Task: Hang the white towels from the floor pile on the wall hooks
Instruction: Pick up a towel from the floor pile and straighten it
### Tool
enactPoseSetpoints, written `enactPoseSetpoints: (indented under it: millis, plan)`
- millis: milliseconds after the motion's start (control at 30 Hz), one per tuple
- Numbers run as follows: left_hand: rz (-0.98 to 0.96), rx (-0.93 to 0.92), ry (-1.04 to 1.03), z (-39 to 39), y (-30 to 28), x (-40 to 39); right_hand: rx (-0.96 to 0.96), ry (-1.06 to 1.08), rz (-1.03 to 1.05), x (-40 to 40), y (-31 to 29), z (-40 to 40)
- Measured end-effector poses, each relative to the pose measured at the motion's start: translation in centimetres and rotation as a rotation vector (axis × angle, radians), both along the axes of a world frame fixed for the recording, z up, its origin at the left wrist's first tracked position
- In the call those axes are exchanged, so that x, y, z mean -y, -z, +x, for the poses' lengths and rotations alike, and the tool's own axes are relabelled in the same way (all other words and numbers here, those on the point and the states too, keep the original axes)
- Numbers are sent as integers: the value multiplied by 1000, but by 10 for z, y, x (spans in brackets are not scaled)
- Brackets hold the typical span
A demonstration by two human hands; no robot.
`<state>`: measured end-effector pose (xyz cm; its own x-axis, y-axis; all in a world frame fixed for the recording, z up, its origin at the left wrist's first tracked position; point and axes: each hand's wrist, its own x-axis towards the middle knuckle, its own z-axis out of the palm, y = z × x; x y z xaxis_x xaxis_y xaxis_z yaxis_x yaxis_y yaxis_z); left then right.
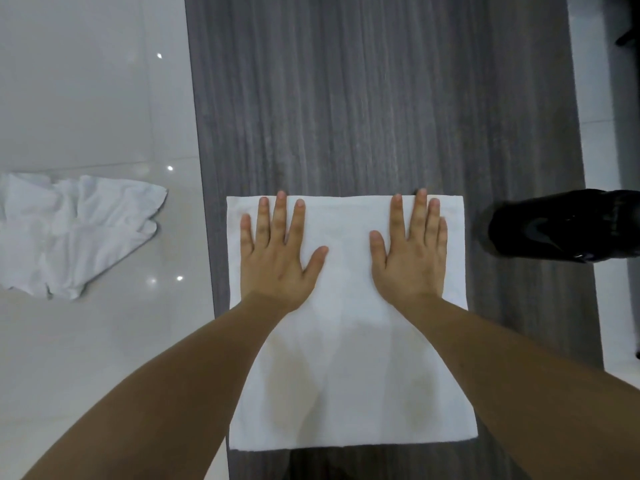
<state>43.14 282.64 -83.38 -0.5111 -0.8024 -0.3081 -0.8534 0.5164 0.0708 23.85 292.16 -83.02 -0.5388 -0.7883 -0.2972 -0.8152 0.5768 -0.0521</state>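
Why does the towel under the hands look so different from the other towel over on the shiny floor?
The towel under the hands lies flat and smooth in a neat rectangle; the other towel is crumpled and bunched. The flat one sits on the dark striped floor, the crumpled one on the glossy pale tiles. Both hands, left and right, press the flat one; nothing touches the crumpled one. Both are white.

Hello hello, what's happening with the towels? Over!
Left hand and right hand flat on folded towel. Crumpled towel on tiles, left. No hooks in view. Black shoe nearby.
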Motion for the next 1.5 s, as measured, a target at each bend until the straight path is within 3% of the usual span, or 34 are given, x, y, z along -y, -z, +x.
enactPoseSetpoints:
  millis: [400,733,1100,1500]
  plan:
    - [31,6,-59,0,-17,-17,70,-5,9,-7,-13,7]
    - [209,53,12,41,-44,-153,184,-218,-29,-132,-36,82]
    - [119,-92,23,93,-32,-282,258,-474,-79,-255,-27,129]
    - [104,-248,53,114,-40,-367,172,-446,-82,-295,-30,140]
